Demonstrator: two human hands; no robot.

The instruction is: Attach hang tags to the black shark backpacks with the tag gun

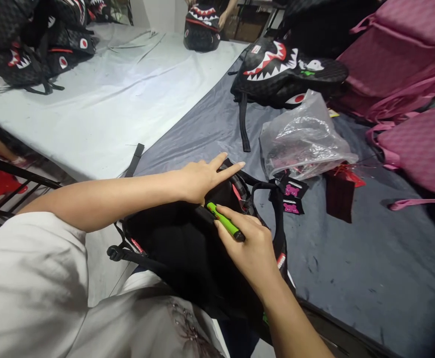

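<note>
A black backpack (176,243) lies against my lap and the table edge, its dark fabric facing me and its straps hanging loose. My left hand (202,180) grips the fabric near its top, two fingers stretched past the upper rim; the thumb is mostly hidden. In my right hand (250,238) is a slim green tool with a black end (224,221), which looks like a marker or small cutter. Its far tip meets the fabric just below my left hand. I cannot make out the tip itself.
A clear plastic bag (306,139) and black tags with pink bears (292,191) lie to the right. Beyond are a shark-mouth backpack (277,69) and pink backpacks (418,144). More black backpacks (53,49) stand far left. Another person's hands hold a backpack (202,30) at the back.
</note>
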